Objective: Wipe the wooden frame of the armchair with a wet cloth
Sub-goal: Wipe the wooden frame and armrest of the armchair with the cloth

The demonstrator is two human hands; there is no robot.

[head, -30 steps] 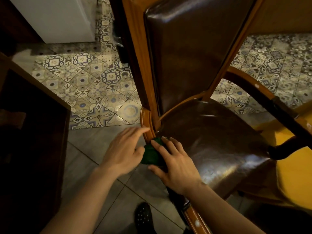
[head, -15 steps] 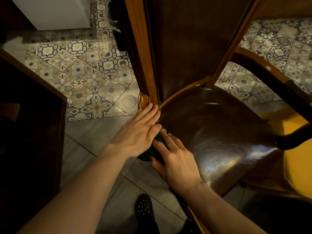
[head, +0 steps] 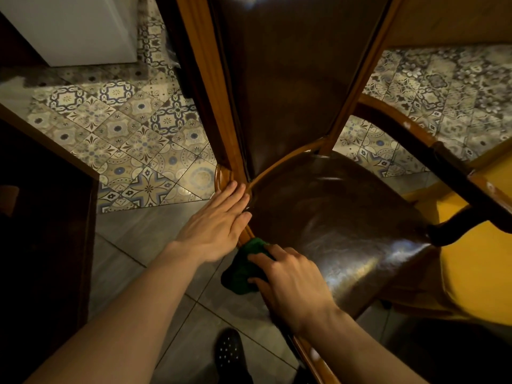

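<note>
Currently right hand (head: pixel 291 281) closed on the green cloth (head: pixel 243 270), pressed to the chair's side rail (head: pixel 245 236) at the seat edge. Left hand (head: pixel 219 225) flat and open, holding nothing, bracing the rear corner. Advice: keep cloth on wood, following the rail lengthwise

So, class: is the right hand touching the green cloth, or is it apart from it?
Touching. The head view shows the right hand with its fingers laid over the green cloth, pressing it against the wooden frame along the seat edge.
</note>
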